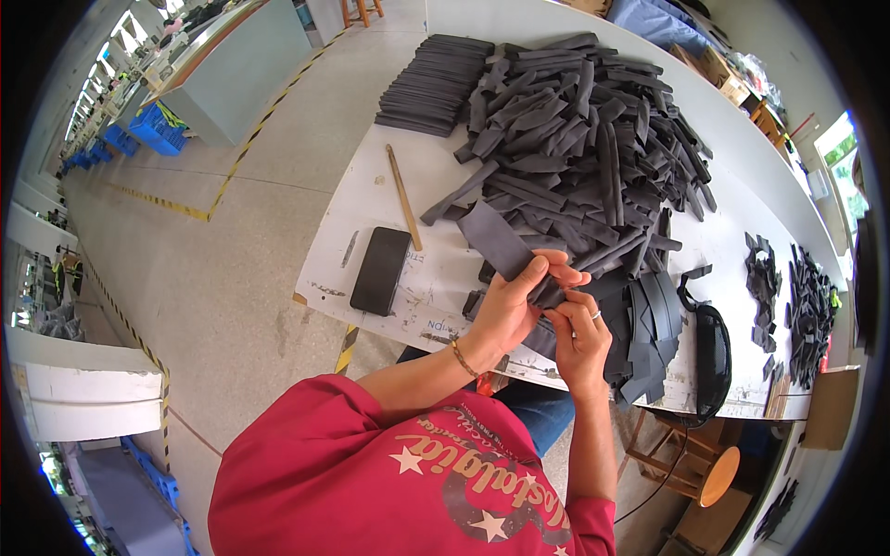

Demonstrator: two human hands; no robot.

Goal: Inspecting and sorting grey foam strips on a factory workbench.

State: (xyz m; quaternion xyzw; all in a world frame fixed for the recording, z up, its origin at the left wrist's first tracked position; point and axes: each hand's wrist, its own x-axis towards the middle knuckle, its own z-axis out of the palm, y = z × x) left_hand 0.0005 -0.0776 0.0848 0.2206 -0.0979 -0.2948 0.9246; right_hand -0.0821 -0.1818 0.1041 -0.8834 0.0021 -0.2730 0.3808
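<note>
A dark grey fabric strip (496, 238) is between my two hands above the near edge of the white table. My left hand (512, 301), with a bracelet on its wrist, is closed on it, thumb on top. The strip's broad, flat end points up and away to the left. My right hand (581, 338), wearing a ring, pinches the strip's near end, which is partly hidden by fingers. Just beyond my hands spreads a large loose heap of similar folded strips (565, 139). Flat dark pieces (649, 324) lie overlapping to the right of my right hand.
A neat stack of strips (431, 85) sits at the far left of the table (357, 190). Nearer are a wooden stick (403, 196) and a black phone (381, 271). At right stand a glossy black curved object (712, 361), more dark scraps (808, 315) and a wooden stool (718, 475) below.
</note>
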